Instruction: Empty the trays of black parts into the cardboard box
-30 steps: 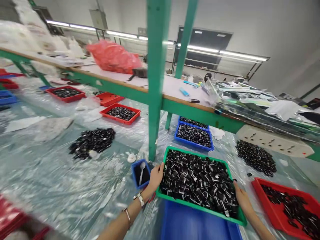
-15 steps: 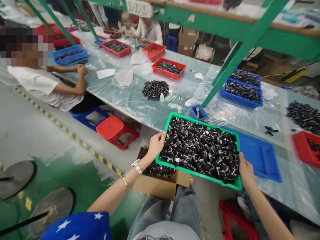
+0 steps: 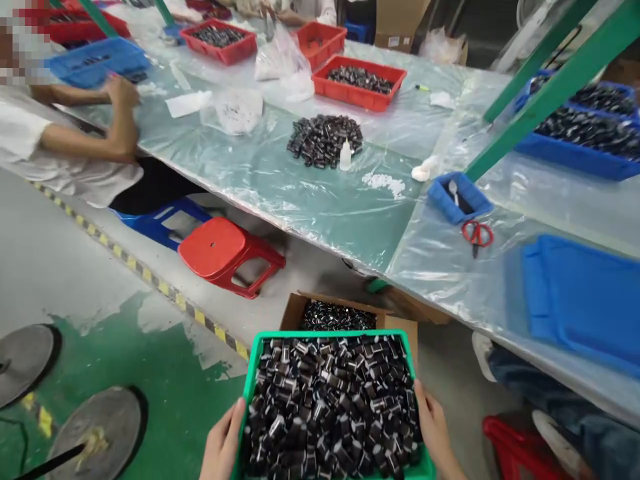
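I hold a green tray [image 3: 255, 363] heaped with several small black cylindrical parts [image 3: 330, 407] low at the bottom of the view, away from the table. My left hand [image 3: 223, 445] grips its left rim and my right hand [image 3: 434, 427] grips its right rim. Just beyond the tray, on the floor, sits an open cardboard box [image 3: 295, 311] that also holds black parts.
A long plastic-covered table [image 3: 320, 200] carries a pile of black parts [image 3: 324, 139], red trays [image 3: 358, 83], blue trays [image 3: 580, 293], a small blue bin [image 3: 457, 198] and red scissors [image 3: 477, 233]. A red stool [image 3: 225, 252] stands nearby. A seated person [image 3: 65, 143] works at left.
I have carried the green tray off the table and down toward me, over the cardboard box on the floor. Both hands kept their grip on its rims.
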`<state>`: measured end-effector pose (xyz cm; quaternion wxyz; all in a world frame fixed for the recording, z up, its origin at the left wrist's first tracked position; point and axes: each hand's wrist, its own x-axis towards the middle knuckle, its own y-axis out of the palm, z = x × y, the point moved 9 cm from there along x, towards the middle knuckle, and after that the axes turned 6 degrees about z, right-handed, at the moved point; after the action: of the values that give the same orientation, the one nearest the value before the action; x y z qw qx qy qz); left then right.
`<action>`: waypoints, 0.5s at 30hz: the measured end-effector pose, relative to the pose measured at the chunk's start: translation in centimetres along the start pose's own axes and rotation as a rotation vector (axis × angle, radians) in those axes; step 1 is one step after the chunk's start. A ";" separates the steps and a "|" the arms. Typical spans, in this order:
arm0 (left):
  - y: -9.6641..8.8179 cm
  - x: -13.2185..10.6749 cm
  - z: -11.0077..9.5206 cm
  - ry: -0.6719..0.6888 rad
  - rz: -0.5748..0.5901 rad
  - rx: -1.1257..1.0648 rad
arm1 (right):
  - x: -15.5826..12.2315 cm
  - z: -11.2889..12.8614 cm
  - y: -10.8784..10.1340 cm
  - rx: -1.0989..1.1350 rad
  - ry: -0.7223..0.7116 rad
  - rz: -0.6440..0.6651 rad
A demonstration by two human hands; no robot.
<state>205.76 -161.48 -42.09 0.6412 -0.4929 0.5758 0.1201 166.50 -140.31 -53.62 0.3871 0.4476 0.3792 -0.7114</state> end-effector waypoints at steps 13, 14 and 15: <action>14.3 24.1 16.5 -0.089 0.158 0.173 | 16.1 -19.4 6.9 -0.235 0.060 -0.070; 14.9 25.4 16.7 -0.087 0.164 0.187 | 17.2 -20.2 7.4 -0.257 0.087 -0.054; 15.4 26.5 16.7 -0.081 0.176 0.200 | 18.1 -21.1 7.8 -0.275 0.120 -0.036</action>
<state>213.16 -152.06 -74.88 0.6966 -0.3692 0.5996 0.1376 175.21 -128.66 -78.56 0.4086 0.4251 0.5036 -0.6314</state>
